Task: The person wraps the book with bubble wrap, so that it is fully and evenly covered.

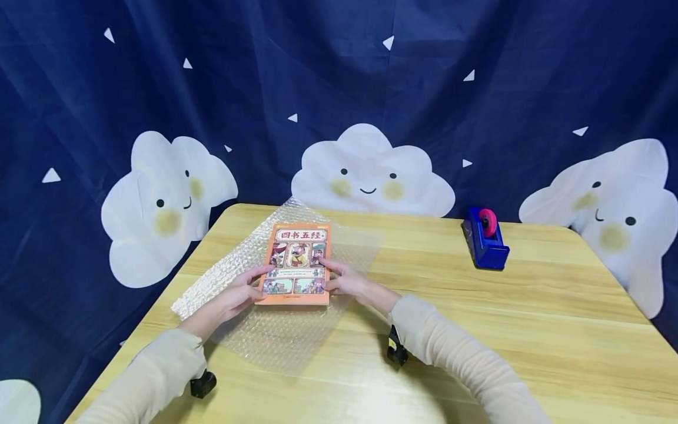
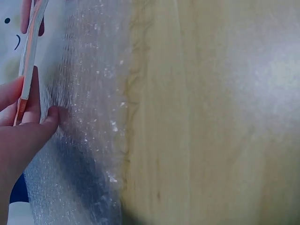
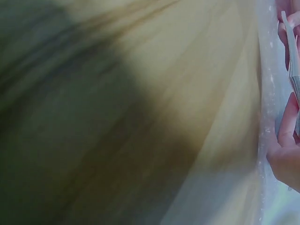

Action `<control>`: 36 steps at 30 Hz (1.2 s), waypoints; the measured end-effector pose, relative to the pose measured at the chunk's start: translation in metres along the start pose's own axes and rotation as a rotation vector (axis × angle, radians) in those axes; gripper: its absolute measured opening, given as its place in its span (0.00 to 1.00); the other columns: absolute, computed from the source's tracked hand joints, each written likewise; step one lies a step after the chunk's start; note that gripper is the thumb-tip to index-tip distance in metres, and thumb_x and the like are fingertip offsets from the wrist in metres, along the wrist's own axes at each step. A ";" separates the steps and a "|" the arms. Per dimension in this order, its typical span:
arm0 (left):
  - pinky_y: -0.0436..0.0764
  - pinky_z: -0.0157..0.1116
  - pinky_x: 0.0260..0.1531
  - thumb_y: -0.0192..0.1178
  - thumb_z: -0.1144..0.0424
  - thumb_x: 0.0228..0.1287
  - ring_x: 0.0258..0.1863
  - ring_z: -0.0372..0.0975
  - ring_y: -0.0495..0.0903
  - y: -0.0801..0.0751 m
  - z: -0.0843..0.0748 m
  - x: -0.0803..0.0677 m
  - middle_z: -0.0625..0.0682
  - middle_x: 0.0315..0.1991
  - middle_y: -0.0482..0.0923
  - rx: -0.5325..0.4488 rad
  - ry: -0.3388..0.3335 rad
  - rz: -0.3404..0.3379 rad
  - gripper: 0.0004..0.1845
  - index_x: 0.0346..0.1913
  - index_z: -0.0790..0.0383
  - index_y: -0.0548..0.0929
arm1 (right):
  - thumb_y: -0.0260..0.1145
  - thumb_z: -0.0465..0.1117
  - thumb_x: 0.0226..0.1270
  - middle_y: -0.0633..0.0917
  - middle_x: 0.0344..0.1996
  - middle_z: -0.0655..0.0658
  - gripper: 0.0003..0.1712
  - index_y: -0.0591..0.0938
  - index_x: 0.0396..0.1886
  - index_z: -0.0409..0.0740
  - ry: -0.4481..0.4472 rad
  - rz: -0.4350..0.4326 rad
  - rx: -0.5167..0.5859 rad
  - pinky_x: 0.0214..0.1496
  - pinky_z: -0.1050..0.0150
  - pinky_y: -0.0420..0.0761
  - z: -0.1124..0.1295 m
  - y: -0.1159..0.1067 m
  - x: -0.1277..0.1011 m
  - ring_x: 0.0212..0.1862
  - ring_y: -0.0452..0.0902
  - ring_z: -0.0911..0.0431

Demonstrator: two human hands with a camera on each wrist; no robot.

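Both hands hold an orange comic-style book [image 1: 296, 264] with Chinese title characters, its cover facing up. The left hand [image 1: 239, 292] grips its left edge, thumb over the cover. On the opposite edge is the right hand [image 1: 349, 279], gripping in the same way. Seen edge-on in the left wrist view, the book [image 2: 29, 61] sits between thumb and fingers, raised off the sheet. A clear sheet of bubble wrap [image 1: 281, 344] lies beneath on the table, turned at an angle. The right wrist view catches only part of the right hand [image 3: 286, 154] and the book's page edges [image 3: 294, 70].
A blue tape dispenser [image 1: 486, 244] with a pink roll stands at the table's back right. The light wooden table [image 1: 529, 330] ends in front of a dark blue curtain [image 1: 339, 70] printed with clouds. Small black devices [image 1: 203, 384] are strapped beneath the wrists.
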State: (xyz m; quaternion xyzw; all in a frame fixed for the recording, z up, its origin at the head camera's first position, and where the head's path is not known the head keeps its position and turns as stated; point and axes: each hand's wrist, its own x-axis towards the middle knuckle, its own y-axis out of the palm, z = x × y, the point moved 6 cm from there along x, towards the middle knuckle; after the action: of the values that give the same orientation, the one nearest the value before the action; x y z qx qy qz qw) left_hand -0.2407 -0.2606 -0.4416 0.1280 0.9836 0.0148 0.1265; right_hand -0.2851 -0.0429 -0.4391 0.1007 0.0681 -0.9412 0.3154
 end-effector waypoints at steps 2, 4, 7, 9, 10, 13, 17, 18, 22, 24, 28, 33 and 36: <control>0.76 0.31 0.46 0.47 0.86 0.49 0.45 0.37 0.74 0.000 0.002 0.002 0.67 0.69 0.37 0.017 -0.013 0.002 0.41 0.69 0.70 0.48 | 0.61 0.28 0.55 0.55 0.69 0.36 0.41 0.61 0.69 0.52 0.002 -0.002 -0.024 0.52 0.58 0.76 -0.003 -0.001 0.001 0.40 0.78 0.55; 0.76 0.31 0.45 0.48 0.85 0.50 0.44 0.37 0.74 -0.001 0.004 0.004 0.67 0.68 0.38 0.030 -0.033 0.004 0.41 0.69 0.70 0.48 | 0.61 0.28 0.55 0.56 0.69 0.37 0.41 0.61 0.68 0.52 0.002 -0.004 -0.047 0.54 0.58 0.75 -0.006 -0.001 0.003 0.44 0.77 0.54; 0.75 0.31 0.46 0.49 0.84 0.51 0.45 0.38 0.74 -0.003 0.006 0.006 0.68 0.68 0.39 0.050 -0.051 0.021 0.41 0.69 0.70 0.47 | 0.61 0.28 0.56 0.56 0.69 0.37 0.40 0.62 0.68 0.51 0.007 -0.003 -0.049 0.55 0.58 0.74 -0.009 0.000 0.006 0.48 0.76 0.51; 0.75 0.32 0.46 0.49 0.84 0.52 0.46 0.40 0.74 -0.004 0.008 0.006 0.70 0.67 0.42 0.054 -0.073 0.022 0.41 0.70 0.68 0.47 | 0.61 0.28 0.56 0.55 0.69 0.37 0.40 0.61 0.68 0.49 0.011 -0.003 -0.053 0.55 0.58 0.74 -0.011 0.000 0.008 0.50 0.76 0.50; 0.75 0.32 0.46 0.49 0.84 0.51 0.46 0.41 0.74 -0.004 0.008 0.007 0.70 0.66 0.44 0.057 -0.084 0.017 0.41 0.70 0.67 0.47 | 0.61 0.27 0.56 0.55 0.69 0.36 0.40 0.61 0.68 0.49 0.018 -0.006 -0.050 0.54 0.58 0.74 -0.011 0.000 0.009 0.50 0.76 0.49; 0.76 0.33 0.46 0.48 0.85 0.50 0.47 0.42 0.73 -0.005 0.010 0.008 0.70 0.66 0.46 0.071 -0.112 -0.004 0.42 0.70 0.65 0.48 | 0.61 0.27 0.55 0.55 0.68 0.35 0.40 0.61 0.68 0.48 0.037 -0.013 -0.049 0.54 0.57 0.75 -0.012 0.000 0.012 0.52 0.75 0.47; 0.77 0.32 0.44 0.47 0.85 0.49 0.47 0.43 0.73 -0.006 0.010 0.011 0.69 0.66 0.46 0.090 -0.126 -0.048 0.42 0.70 0.65 0.50 | 0.61 0.25 0.55 0.55 0.68 0.34 0.41 0.61 0.68 0.49 0.067 -0.022 -0.048 0.53 0.56 0.75 -0.011 0.000 0.015 0.51 0.75 0.45; 0.77 0.32 0.44 0.47 0.85 0.49 0.47 0.43 0.72 -0.006 0.009 0.012 0.69 0.66 0.46 0.094 -0.124 -0.055 0.42 0.70 0.65 0.50 | 0.61 0.25 0.54 0.55 0.68 0.34 0.41 0.61 0.68 0.50 0.077 -0.026 -0.051 0.53 0.56 0.75 -0.011 -0.001 0.016 0.51 0.75 0.45; 0.76 0.33 0.45 0.47 0.85 0.51 0.49 0.45 0.72 -0.006 0.007 0.013 0.69 0.67 0.45 0.113 -0.133 -0.081 0.41 0.70 0.65 0.50 | 0.62 0.26 0.54 0.55 0.68 0.35 0.41 0.63 0.68 0.52 0.117 -0.047 -0.062 0.53 0.54 0.75 -0.010 -0.002 0.018 0.52 0.75 0.45; 0.76 0.34 0.45 0.47 0.84 0.52 0.51 0.47 0.71 -0.004 0.007 0.012 0.68 0.67 0.46 0.126 -0.144 -0.095 0.40 0.70 0.64 0.50 | 0.62 0.26 0.55 0.54 0.69 0.35 0.41 0.63 0.67 0.53 0.132 -0.053 -0.063 0.53 0.54 0.75 -0.010 -0.002 0.018 0.53 0.74 0.44; 0.75 0.32 0.44 0.47 0.84 0.51 0.53 0.48 0.68 -0.001 0.008 0.012 0.68 0.67 0.48 0.125 -0.176 -0.134 0.40 0.70 0.63 0.53 | 0.61 0.26 0.55 0.54 0.69 0.35 0.41 0.63 0.68 0.53 0.129 -0.052 -0.073 0.52 0.54 0.76 -0.011 -0.002 0.017 0.53 0.74 0.44; 0.75 0.31 0.41 0.46 0.84 0.51 0.54 0.49 0.66 0.001 0.008 0.012 0.68 0.67 0.47 0.116 -0.200 -0.176 0.40 0.70 0.63 0.53 | 0.61 0.26 0.55 0.55 0.69 0.35 0.41 0.62 0.68 0.52 0.102 -0.033 -0.090 0.51 0.58 0.77 -0.012 -0.001 0.017 0.51 0.76 0.46; 0.75 0.31 0.40 0.46 0.85 0.49 0.54 0.49 0.65 0.002 0.007 0.016 0.67 0.67 0.47 0.143 -0.195 -0.198 0.40 0.69 0.64 0.55 | 0.61 0.27 0.56 0.54 0.69 0.34 0.40 0.61 0.68 0.52 0.076 -0.028 -0.115 0.51 0.59 0.77 -0.011 -0.002 0.016 0.51 0.75 0.45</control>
State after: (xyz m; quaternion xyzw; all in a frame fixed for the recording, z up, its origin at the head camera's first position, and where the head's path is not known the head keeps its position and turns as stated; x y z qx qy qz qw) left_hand -0.2532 -0.2546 -0.4520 0.0397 0.9729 -0.0802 0.2130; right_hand -0.2971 -0.0479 -0.4533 0.1169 0.1354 -0.9355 0.3048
